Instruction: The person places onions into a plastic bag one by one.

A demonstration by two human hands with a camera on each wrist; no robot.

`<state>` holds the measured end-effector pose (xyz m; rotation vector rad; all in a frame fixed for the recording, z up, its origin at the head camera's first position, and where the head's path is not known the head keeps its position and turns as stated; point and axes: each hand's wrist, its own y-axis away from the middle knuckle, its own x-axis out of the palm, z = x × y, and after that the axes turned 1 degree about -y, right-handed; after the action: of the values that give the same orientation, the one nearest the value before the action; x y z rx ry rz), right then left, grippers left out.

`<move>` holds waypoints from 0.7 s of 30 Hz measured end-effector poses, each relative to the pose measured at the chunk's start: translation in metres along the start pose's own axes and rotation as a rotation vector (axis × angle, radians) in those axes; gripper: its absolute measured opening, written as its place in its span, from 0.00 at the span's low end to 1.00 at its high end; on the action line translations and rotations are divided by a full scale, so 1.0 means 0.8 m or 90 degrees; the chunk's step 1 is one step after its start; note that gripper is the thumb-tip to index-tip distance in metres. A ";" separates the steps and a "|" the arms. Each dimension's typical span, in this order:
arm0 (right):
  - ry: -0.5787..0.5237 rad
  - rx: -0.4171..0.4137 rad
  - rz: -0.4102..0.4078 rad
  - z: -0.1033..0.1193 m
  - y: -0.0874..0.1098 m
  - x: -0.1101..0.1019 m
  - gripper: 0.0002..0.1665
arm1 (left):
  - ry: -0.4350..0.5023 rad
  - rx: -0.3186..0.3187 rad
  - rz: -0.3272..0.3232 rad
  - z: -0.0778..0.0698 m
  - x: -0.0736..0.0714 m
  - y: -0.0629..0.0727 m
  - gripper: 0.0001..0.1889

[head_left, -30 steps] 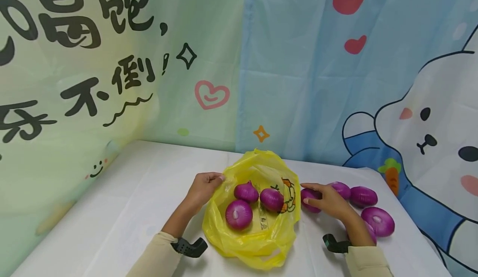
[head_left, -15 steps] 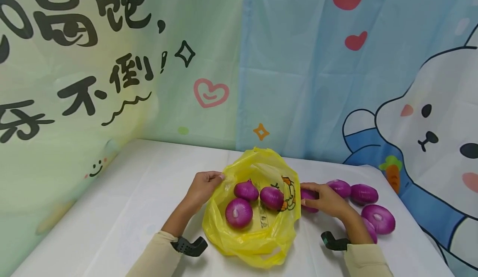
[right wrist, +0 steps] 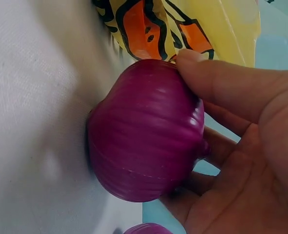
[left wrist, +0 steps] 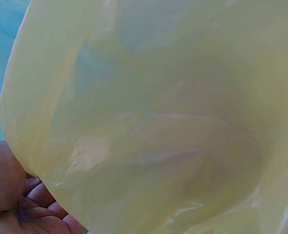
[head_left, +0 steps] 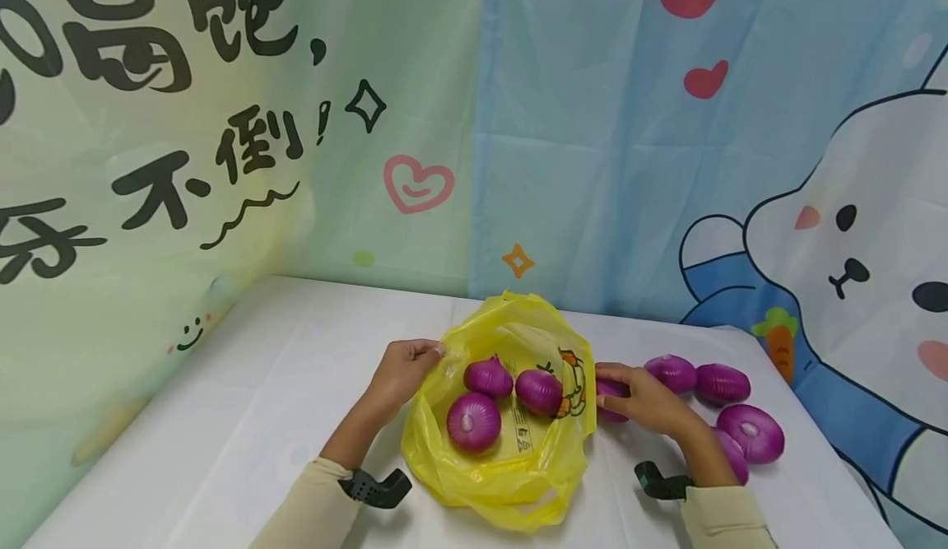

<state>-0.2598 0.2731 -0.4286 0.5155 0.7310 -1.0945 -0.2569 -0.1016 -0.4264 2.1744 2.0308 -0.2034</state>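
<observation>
A yellow plastic bag (head_left: 452, 483) lies with its mouth spread, and three purple onions (head_left: 474, 424) sit inside. My left hand (head_left: 400, 372) pinches the left rim between thumb and fingers; in the left wrist view the thin bag (left wrist: 134, 107) covers most of the hand (left wrist: 41, 209). Beside the bag's right edge, my right hand (head_left: 652, 399) holds another onion (head_left: 611, 399), partly hidden by the rim. Seen from the right wrist, that onion (right wrist: 146, 131) is low on the white cloth, thumb above and fingers behind it, the thumb tip close to the printed plastic.
Several more onions (head_left: 750, 434) lie on the white-covered table (head_left: 244, 417) to the right, one partly behind my right wrist. A printed curtain (head_left: 548, 137) hangs along the back edge.
My right hand has moved very slightly left with its onion, which now shows less past the bag's rim. The left hand keeps its place. The view has tilted down a little.
</observation>
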 end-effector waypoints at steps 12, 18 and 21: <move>-0.001 -0.021 -0.025 0.005 -0.001 0.004 0.24 | 0.000 0.001 0.002 0.001 -0.002 -0.001 0.15; 0.008 -0.038 -0.067 0.002 -0.004 0.002 0.24 | -0.003 0.000 0.002 0.000 -0.001 -0.001 0.15; 0.012 -0.048 -0.094 0.003 -0.006 -0.002 0.25 | -0.001 -0.001 0.002 -0.001 -0.001 -0.001 0.15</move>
<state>-0.2641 0.2707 -0.4257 0.4135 0.8345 -1.1960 -0.2574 -0.1023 -0.4255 2.1748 2.0265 -0.2022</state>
